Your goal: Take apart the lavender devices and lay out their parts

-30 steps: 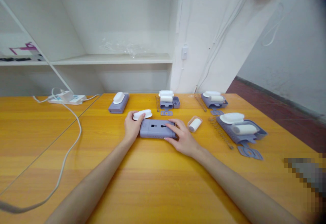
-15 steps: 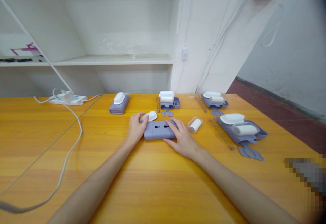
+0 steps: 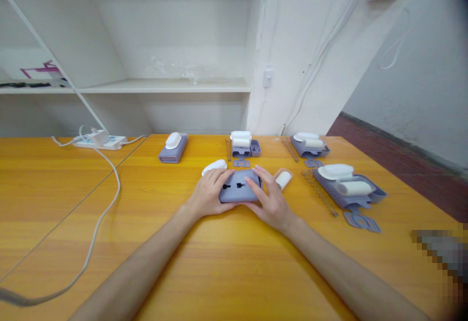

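Note:
A lilac plastic box (image 3: 238, 190) with two dark slots on its top lies on the orange table (image 3: 219, 262). My left hand (image 3: 209, 195) curls round its left end. My right hand (image 3: 268, 198) grips its right end, fingers laid over the top. A white oval cap (image 3: 214, 166) lies on the table just behind my left hand, untouched. A small clear tray with a white roller (image 3: 283, 179) sits right behind my right hand.
At the back stand a lilac box with a white cap (image 3: 173, 147), a stack of parts (image 3: 242, 145) and another set (image 3: 309, 144). A lilac tray with white rollers (image 3: 347, 188), springs (image 3: 321, 193) and flat lilac pieces (image 3: 361, 222) lie right. A power strip (image 3: 98, 141) and cable (image 3: 98, 214) lie left.
My left hand let go of the white oval cap and moved onto the box's left end. Both hands turned and shifted the box rightward, so it looks shorter now.

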